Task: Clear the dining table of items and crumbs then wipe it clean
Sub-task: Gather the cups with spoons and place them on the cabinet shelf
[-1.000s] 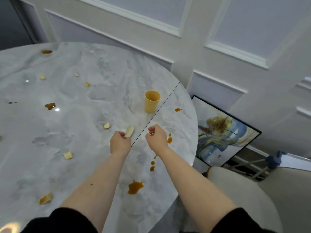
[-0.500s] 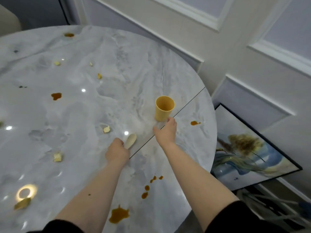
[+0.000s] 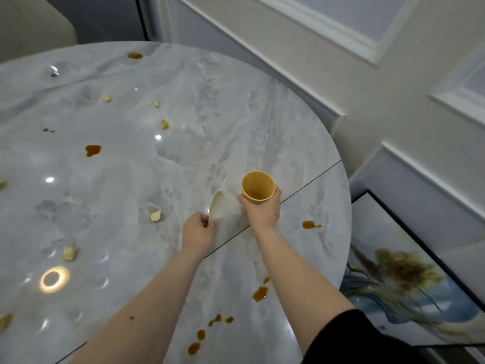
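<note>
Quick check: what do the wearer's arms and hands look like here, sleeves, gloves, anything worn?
Both forearms are bare, with black sleeves pushed up near the elbows at the bottom edge. The left hand and right hand wear no gloves; no rings, watch or bands show. A small dark spot sits on the left forearm.

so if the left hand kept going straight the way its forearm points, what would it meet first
Probably nothing nearby: past the left hand and its pale spoon, the line runs up and right over bare marble table, passing left of the yellow cup. Depth is unclear.
</note>
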`<action>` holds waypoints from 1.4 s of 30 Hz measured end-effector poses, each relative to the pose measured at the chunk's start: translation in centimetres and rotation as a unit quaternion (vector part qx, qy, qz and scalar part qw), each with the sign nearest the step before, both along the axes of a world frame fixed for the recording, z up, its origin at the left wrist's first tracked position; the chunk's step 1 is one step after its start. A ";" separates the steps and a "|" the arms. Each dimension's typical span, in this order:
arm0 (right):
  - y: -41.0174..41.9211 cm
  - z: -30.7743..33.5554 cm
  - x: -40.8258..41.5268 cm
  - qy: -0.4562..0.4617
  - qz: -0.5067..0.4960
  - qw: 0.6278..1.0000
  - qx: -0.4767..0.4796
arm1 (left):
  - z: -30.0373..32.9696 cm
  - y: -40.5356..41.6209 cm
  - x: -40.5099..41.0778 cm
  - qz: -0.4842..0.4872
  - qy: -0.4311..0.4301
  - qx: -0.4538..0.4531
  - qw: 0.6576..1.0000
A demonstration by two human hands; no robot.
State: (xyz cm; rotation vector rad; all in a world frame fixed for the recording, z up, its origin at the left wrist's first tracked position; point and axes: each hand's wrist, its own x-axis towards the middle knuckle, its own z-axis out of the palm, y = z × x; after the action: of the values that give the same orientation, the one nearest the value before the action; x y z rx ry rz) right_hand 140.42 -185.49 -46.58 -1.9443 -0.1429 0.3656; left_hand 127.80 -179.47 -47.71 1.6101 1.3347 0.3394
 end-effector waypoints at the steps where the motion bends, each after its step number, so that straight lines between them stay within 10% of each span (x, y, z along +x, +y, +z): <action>1: 0.1 -0.1 0.1 -0.001 0.000 1.000 0.008 | 0.1 -0.1 0.3 0.006 -0.005 -0.002 1.000; 22: 1.6 5.4 -12.1 -0.183 0.212 0.959 -0.043 | 8.2 -0.1 -12.7 0.061 -0.094 0.132 0.985; 42: 2.4 11.7 -59.4 -0.254 0.555 0.791 0.040 | 16.6 -4.0 -58.9 0.267 -0.075 0.202 0.939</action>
State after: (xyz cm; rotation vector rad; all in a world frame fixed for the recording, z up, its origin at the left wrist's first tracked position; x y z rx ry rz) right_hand 81.00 -183.05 -34.83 -1.6281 -1.6672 0.5537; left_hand 68.85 -183.51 -31.08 1.4758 1.6415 1.1048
